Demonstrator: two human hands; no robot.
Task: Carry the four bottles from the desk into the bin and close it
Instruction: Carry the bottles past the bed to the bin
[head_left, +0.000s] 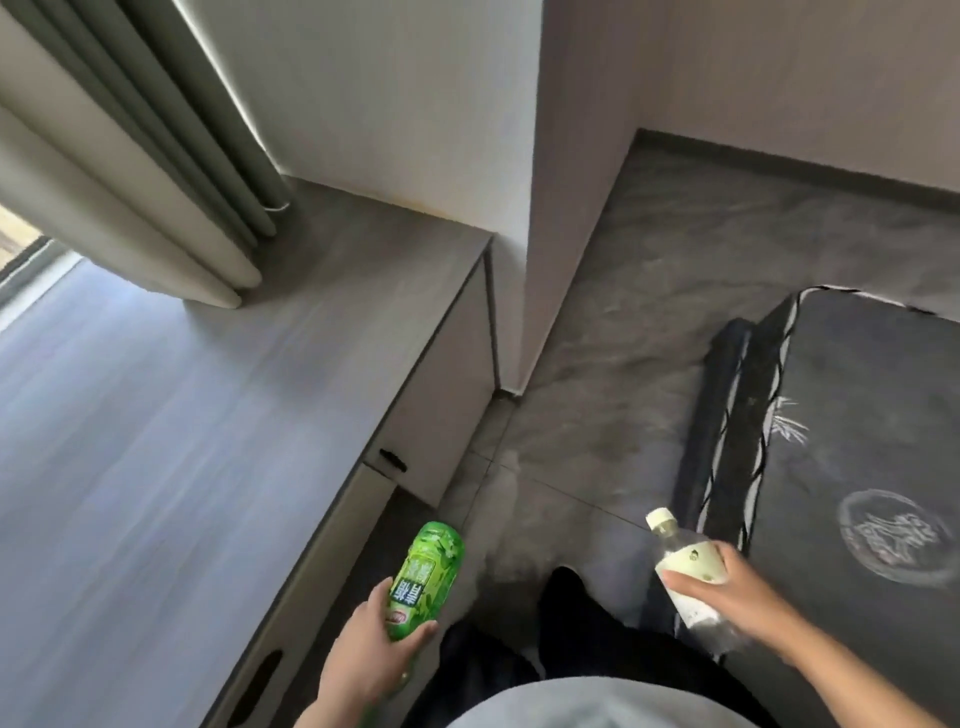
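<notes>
Hands each gripping a bottle: left hand green bottle, right hand clear bottle.

I see my left hand gripping a green bottle beside the desk, my right hand gripping a clear bottle near the mattress.

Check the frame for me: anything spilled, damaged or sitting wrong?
Nothing spilled or damaged. The left hand grips a green bottle bottom up; the right hand grips a capped clear bottle, tilted. The desk shows no other bottles, and no bin is in view.
</notes>
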